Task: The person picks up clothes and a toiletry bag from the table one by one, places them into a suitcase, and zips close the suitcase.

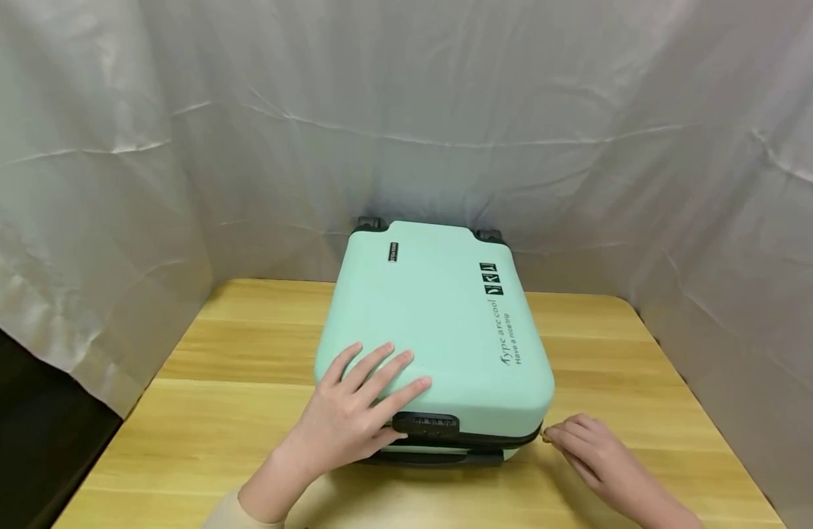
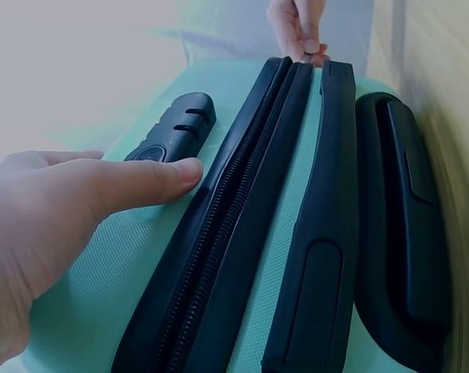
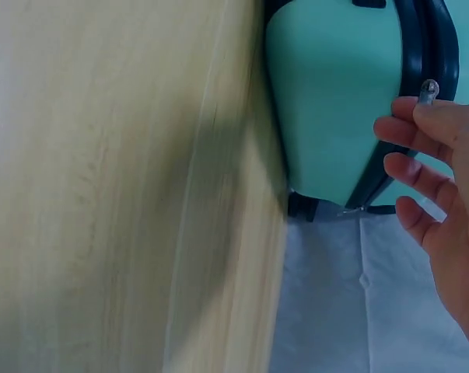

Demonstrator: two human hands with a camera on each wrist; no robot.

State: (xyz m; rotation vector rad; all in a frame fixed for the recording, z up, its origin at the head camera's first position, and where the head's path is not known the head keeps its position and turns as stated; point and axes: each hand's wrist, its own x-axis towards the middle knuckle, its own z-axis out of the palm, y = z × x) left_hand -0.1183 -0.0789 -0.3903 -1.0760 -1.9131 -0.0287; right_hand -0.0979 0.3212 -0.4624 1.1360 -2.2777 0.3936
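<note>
A mint-green hard-shell suitcase (image 1: 432, 316) lies flat, its wheels at the far end. My left hand (image 1: 353, 411) rests spread on the near left of its lid, the thumb beside the black combination lock (image 1: 426, 424). In the left wrist view the zipper (image 2: 218, 233) is parted along the near side, its teeth showing. At the near right corner my right hand (image 1: 594, 452) pinches a small metal zipper pull (image 3: 428, 92) between thumb and index finger; the other fingers are loosely bent.
The suitcase is on a wooden table (image 1: 234, 411). Grey curtains (image 1: 406, 110) hang behind and at both sides. A black carry handle (image 2: 320, 233) and a second black handle piece (image 2: 409, 233) are on the suitcase's near side.
</note>
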